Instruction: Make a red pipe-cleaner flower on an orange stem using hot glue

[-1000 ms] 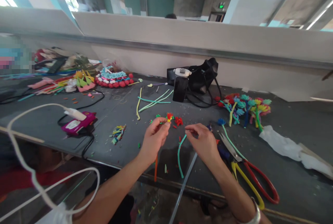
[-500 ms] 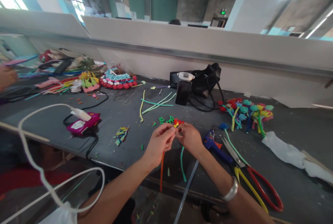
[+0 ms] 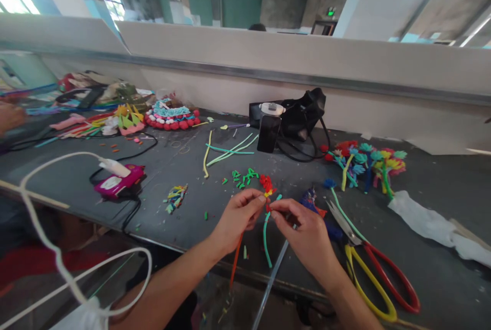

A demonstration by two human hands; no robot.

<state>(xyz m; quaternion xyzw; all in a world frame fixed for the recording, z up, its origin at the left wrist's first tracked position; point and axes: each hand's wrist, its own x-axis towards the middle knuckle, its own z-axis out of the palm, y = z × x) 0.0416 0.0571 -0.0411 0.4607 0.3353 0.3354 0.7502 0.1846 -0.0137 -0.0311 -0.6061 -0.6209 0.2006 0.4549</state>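
My left hand is closed in a pinch on an orange pipe cleaner, whose lower end hangs past the table edge. A small yellow tip shows at its fingertips. My right hand pinches a short red piece close beside the left fingertips. Just beyond lie red bits and short green pieces. Under the hands a teal pipe cleaner lies on the table. A blue glue gun is partly hidden behind my right hand.
Large scissors with red and yellow handles lie at right, near fuzzy flowers. A phone leans before a black bag. At left are a purple power strip, a white cable and another person's hand.
My right hand has moved right and down, away from the left fingertips, with a red piece now visible in its pinch. More of the red bits show beyond the hands.
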